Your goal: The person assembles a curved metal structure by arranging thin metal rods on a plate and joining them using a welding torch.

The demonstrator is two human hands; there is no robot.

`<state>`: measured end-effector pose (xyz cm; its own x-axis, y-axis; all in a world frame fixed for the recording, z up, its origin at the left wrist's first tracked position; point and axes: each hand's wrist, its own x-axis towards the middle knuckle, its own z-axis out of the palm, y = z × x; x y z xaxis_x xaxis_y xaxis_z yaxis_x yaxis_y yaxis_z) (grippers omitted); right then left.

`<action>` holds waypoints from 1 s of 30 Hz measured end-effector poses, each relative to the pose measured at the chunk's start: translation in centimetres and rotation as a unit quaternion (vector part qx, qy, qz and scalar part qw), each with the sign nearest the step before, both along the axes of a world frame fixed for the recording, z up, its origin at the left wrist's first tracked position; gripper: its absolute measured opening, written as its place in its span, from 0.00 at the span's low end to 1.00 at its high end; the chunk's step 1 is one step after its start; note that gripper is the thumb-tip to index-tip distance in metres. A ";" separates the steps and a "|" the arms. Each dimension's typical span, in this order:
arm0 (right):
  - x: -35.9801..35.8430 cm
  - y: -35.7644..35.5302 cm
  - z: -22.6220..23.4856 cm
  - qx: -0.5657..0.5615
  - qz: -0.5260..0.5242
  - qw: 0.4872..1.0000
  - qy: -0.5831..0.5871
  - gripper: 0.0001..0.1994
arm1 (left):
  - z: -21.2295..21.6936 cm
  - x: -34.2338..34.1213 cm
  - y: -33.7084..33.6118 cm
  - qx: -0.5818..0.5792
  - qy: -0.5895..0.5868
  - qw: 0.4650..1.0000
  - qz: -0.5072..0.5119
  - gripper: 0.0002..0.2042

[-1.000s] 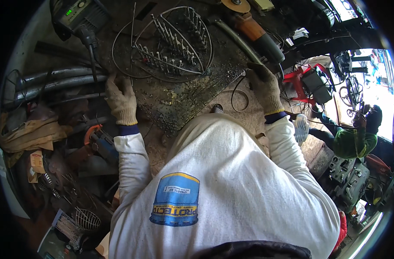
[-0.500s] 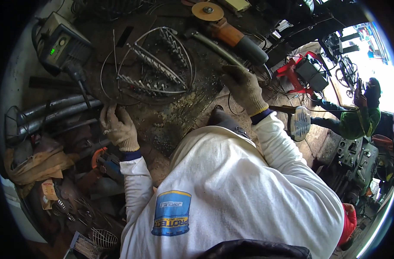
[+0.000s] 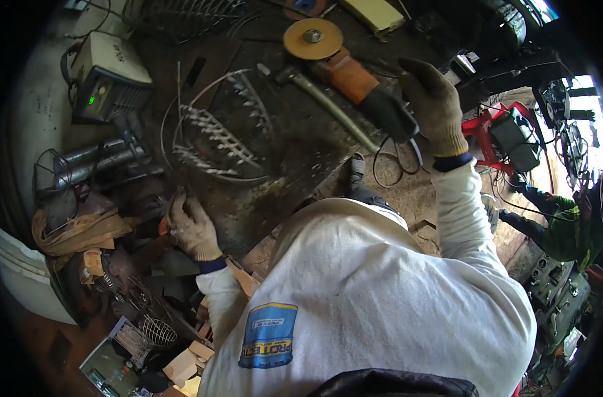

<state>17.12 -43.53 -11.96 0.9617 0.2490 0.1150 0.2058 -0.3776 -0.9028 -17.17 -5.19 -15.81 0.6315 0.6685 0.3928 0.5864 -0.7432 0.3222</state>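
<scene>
My right hand (image 3: 435,109), in a knitted work glove, hovers beside the rear end of an orange and black angle grinder (image 3: 361,86) with a tan disc. Its fingers are stretched out and hold nothing visible. Left of the grinder, a hammer (image 3: 328,109) with a metal handle lies on the dark worktable (image 3: 248,205). At the table's near left edge is my left hand (image 3: 194,228), also gloved, its fingers apart and apparently free of any object. A round wire frame (image 3: 219,135) with rows of short spiky pieces across it rests on the table between both hands.
A welding machine (image 3: 110,76) with a green display stands at the left, above metal tubes (image 3: 93,165). Cloth (image 3: 77,231) and a wire basket (image 3: 158,331) lie lower left. Right are a red stand (image 3: 486,135) and a person in green (image 3: 566,231). A cable (image 3: 387,175) hangs off the table.
My right hand has moved away from the hammer's handle end, rightward and up beside the grinder. The view has shifted; my left hand remains near the table's left edge.
</scene>
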 end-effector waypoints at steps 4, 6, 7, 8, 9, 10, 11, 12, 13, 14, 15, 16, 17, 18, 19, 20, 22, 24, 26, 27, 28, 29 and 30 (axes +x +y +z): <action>5.0 -0.9 0.1 -0.064 0.025 0.998 0.000 0.18 | 1.0 -0.7 -3.7 -0.030 0.044 0.997 0.062 0.14; 7.1 -1.5 -0.3 -0.099 0.026 0.995 -0.003 0.19 | 1.0 -0.7 -5.2 -0.020 0.051 0.996 0.067 0.14; 8.0 -1.6 -0.5 -0.145 0.035 0.989 -0.020 0.19 | 1.2 -0.5 -6.3 -0.036 0.056 0.995 0.080 0.14; 8.8 -1.6 -0.9 -0.191 0.044 0.980 -0.038 0.19 | 1.4 -0.3 -7.2 -0.052 0.061 0.993 0.092 0.14; 9.7 -1.6 -1.5 -0.186 0.050 0.981 -0.037 0.19 | 1.3 -0.2 -7.8 -0.046 0.063 0.992 0.098 0.14; 10.4 -1.5 -2.4 -0.189 0.094 0.976 -0.053 0.19 | 0.9 -0.3 -8.2 -0.050 0.066 0.991 0.106 0.13; 11.0 -1.4 -2.9 -0.192 0.137 0.969 -0.069 0.19 | 0.6 -0.3 -8.5 -0.054 0.069 0.990 0.113 0.12; 11.3 -1.0 -2.7 -0.187 0.145 0.969 -0.071 0.19 | 0.2 -0.2 -9.1 -0.051 0.068 0.989 0.121 0.12; 11.5 -0.5 -2.3 -0.201 0.153 0.964 -0.078 0.19 | -0.2 0.0 -9.6 -0.033 0.049 0.994 0.096 0.11; 11.6 0.0 -2.0 -0.214 0.162 0.960 -0.085 0.19 | -0.6 0.2 -10.1 -0.014 0.031 0.997 0.071 0.11; 11.9 0.3 -2.1 -0.209 0.166 0.960 -0.088 0.19 | -0.9 1.0 -10.5 0.022 0.035 0.998 0.055 0.09; 12.2 0.5 -2.1 -0.196 0.177 0.960 -0.093 0.18 | -0.8 1.4 -10.8 0.029 0.034 0.997 0.062 0.09; 12.5 0.9 -2.0 -0.182 0.188 0.960 -0.099 0.18 | -0.7 1.7 -11.1 0.021 0.031 0.996 0.076 0.09; 12.6 1.4 -1.9 -0.174 0.197 0.960 -0.101 0.18 | -0.7 1.6 -11.2 0.013 0.030 0.995 0.093 0.09; 12.7 1.9 -1.6 -0.134 0.217 0.961 -0.104 0.18 | -0.9 1.3 -10.9 0.028 0.031 0.995 0.086 0.09; 12.8 2.7 -1.2 -0.094 0.237 0.961 -0.106 0.18 | -1.0 1.2 -10.8 0.035 0.032 0.994 0.097 0.09; 13.9 4.8 -0.5 -0.063 0.254 0.962 -0.082 0.18 | -1.2 1.7 -10.9 0.058 0.047 0.992 0.097 0.10; 15.5 7.7 0.2 -0.034 0.273 0.960 -0.058 0.18 | -1.2 1.7 -10.8 0.058 0.057 0.990 0.119 0.12; 17.4 11.3 1.1 -0.036 0.341 0.937 -0.068 0.19 | -1.7 1.5 -10.6 0.046 0.037 0.991 0.120 0.12; 18.1 13.4 1.3 -0.035 0.347 0.934 -0.071 0.19 | -1.2 1.7 -10.8 0.036 0.046 0.991 0.124 0.12; 18.6 15.4 1.7 -0.062 0.379 0.920 -0.079 0.19 | -1.1 1.7 -10.8 0.037 0.045 0.990 0.129 0.12; 18.9 17.3 2.2 -0.088 0.410 0.904 -0.087 0.20 | -1.0 1.8 -10.7 0.044 0.044 0.991 0.119 0.12; 18.5 19.3 2.9 -0.088 0.418 0.900 -0.088 0.20 | -1.0 1.6 -10.7 0.050 0.045 0.991 0.112 0.12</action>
<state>35.61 -24.25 -9.11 0.4008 0.9060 0.1360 0.6184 -0.1580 -0.7698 -15.55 -15.86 -16.78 0.5070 0.7567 0.4127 0.7635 -0.6165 0.1924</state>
